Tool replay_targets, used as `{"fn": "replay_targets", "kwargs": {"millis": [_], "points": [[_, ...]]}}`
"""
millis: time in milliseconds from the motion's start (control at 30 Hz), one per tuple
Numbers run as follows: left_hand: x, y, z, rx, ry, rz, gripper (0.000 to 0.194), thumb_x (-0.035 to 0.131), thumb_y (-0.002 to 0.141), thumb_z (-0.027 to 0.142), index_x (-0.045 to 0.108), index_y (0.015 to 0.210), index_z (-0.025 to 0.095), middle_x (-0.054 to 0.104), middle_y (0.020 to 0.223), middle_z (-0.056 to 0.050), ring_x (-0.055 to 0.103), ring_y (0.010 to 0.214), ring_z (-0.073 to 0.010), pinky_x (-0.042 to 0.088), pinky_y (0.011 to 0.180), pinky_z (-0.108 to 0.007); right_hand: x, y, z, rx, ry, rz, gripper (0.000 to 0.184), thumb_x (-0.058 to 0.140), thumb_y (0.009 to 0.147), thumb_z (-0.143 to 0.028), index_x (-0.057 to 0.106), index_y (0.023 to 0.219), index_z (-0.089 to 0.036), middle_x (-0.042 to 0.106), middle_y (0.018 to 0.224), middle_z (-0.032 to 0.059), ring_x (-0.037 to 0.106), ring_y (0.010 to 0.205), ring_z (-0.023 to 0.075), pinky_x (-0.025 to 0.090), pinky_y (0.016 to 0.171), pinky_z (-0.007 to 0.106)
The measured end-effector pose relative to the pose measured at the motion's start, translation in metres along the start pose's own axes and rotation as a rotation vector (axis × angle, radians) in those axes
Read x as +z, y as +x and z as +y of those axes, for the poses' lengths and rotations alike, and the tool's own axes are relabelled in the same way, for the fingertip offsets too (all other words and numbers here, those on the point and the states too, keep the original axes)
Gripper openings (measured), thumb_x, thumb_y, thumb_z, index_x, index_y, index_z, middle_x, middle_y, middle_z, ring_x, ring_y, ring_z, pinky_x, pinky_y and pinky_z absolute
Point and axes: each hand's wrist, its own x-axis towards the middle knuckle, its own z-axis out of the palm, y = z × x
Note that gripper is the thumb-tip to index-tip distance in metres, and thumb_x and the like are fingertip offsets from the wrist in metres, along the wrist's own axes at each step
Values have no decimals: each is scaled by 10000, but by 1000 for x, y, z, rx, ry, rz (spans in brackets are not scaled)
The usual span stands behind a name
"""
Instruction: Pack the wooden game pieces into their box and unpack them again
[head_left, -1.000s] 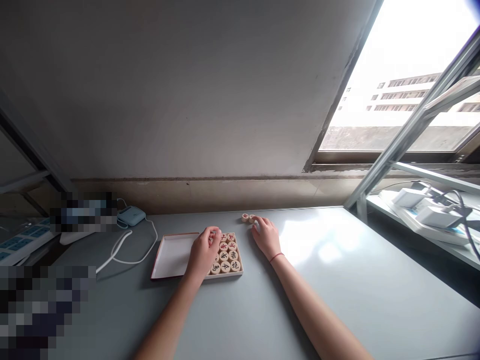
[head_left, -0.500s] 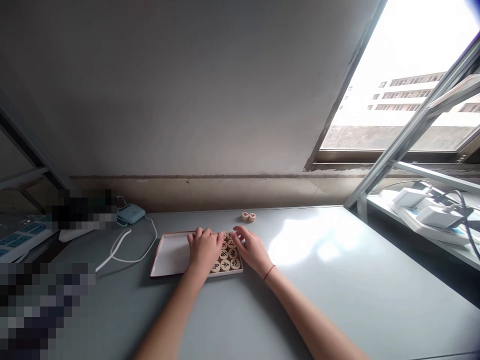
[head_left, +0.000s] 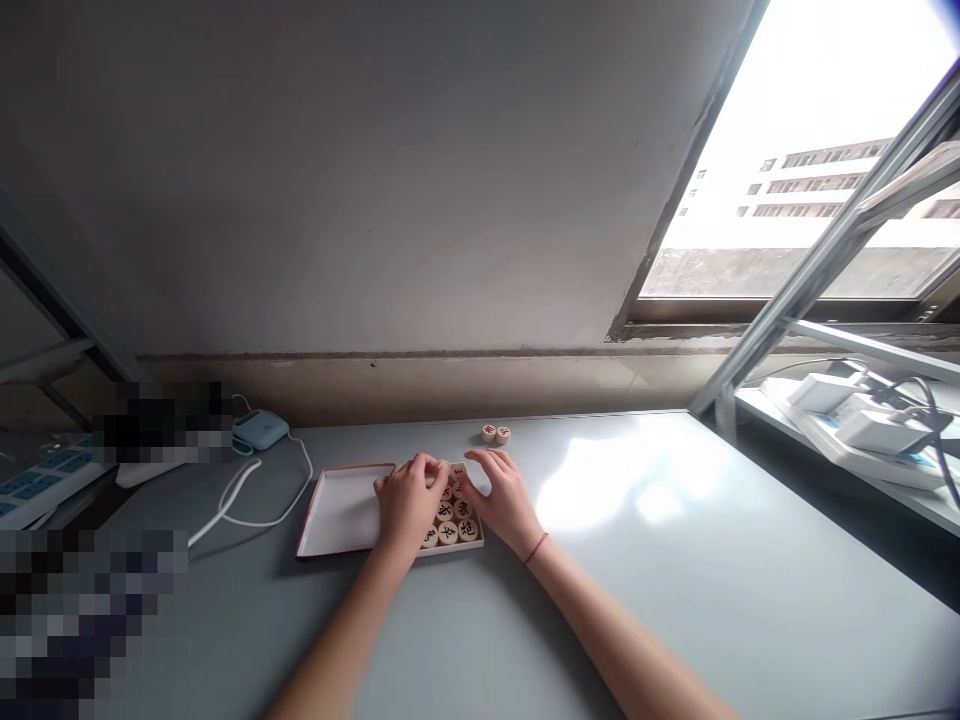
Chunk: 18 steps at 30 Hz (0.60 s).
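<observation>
A shallow open box lies on the table, its left part a bare white tray and its right part filled with round wooden xiangqi pieces bearing dark and red characters. My left hand is over the middle of the box, its fingers curled in a pinch at a xiangqi piece near the back edge, partly hidden by the fingertips. At the box's right side, my right hand has its thumb and fingers apart, the thumb touching or just above the pieces. Two more pieces stand behind the box.
On the left of the grey table are a light-blue device and a looped white cable. A power strip is at the far left. White adapters sit on a shelf at the right, below the window.
My left fingers have drawn together into a pinch near the back of the box. The right thumb has moved inward over the pieces. The two pieces behind the box have stayed put.
</observation>
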Motion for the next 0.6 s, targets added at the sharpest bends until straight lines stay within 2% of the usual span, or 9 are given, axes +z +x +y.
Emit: {"fn": "replay_targets", "kwargs": {"millis": [67, 167, 300, 433, 533, 600], "points": [[-3, -3, 1, -23, -202, -15, 199, 510, 878, 400, 605, 825, 234, 730, 852, -7, 655, 815, -200, 410, 798, -337, -2, 0, -3, -90, 8, 13, 218, 566, 871, -257, 590, 1080, -199, 685, 1044, 88, 594, 1020, 243, 478, 855, 384], [-5, -7, 2, -49, -502, -88, 258, 509, 860, 473, 588, 828, 229, 724, 840, -12, 671, 769, -185, 466, 731, -292, -7, 1, -10, -165, 39, 4, 191, 558, 887, -222, 591, 1075, -212, 699, 996, 70, 627, 956, 214, 490, 816, 357], [-2, -8, 1, -68, -696, -125, 334, 522, 836, 534, 591, 842, 207, 724, 855, -47, 680, 817, -203, 495, 715, -281, -11, 1, -15, -193, 72, -18, 191, 560, 888, -238, 588, 1077, -223, 708, 933, 56, 655, 845, 189, 514, 765, 326], [-5, -5, -3, -50, -637, -51, 325, 527, 830, 521, 597, 851, 204, 712, 870, -55, 667, 826, -206, 498, 726, -292, -14, 4, 0, -153, 28, -29, 179, 499, 927, -250, 583, 1081, -213, 707, 956, 71, 660, 863, 191, 518, 780, 319], [-10, 0, -13, -19, -418, 60, 247, 522, 840, 446, 609, 887, 219, 703, 832, -37, 654, 832, -208, 479, 738, -304, -20, 5, 31, 24, -87, 42, 174, 452, 942, -305, 599, 940, -211, 703, 894, 73, 651, 830, 210, 501, 742, 334], [-12, 3, -21, -12, -244, 78, 204, 516, 849, 383, 617, 953, 240, 695, 779, -17, 647, 824, -210, 460, 727, -303, -25, 4, 55, 168, -183, 81, 237, 436, 935, -376, 584, 838, -218, 698, 838, 62, 632, 775, 219, 477, 680, 328]]}}
